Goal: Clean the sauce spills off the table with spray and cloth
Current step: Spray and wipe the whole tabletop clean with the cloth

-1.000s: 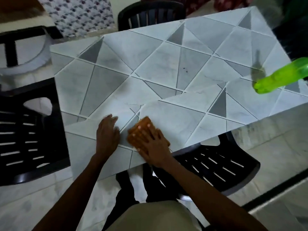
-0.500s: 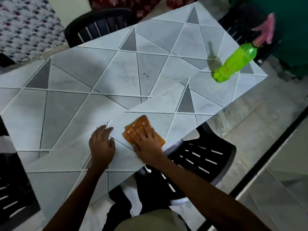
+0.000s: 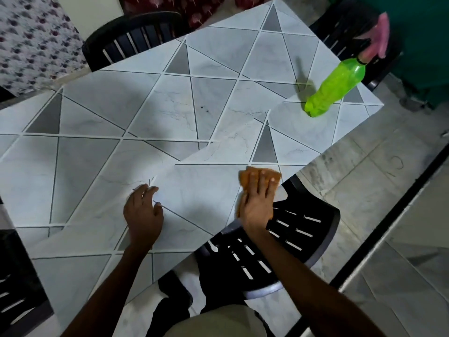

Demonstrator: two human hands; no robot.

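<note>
Orange cloth [image 3: 246,177] bunched at table [image 3: 206,186] edge under straight right fingers [image 3: 262,182]; left fingers [image 3: 140,194] spread

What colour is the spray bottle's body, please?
Bright green spray bottle, clearest in the head view.

Person seen from own head. Left hand [image 3: 143,215] and right hand [image 3: 257,205] are bare. Left forearm [image 3: 107,288] and right forearm [image 3: 303,283] are uncovered all the way to the near frame edge. Fingernails [image 3: 273,180] on the right hand are short and catch light. Near centre is a plain beige-khaki garment [image 3: 218,323] on the torso, type unclear. Just beyond it are dark shapes [image 3: 171,310], possibly black trouser legs; cannot tell.
</note>
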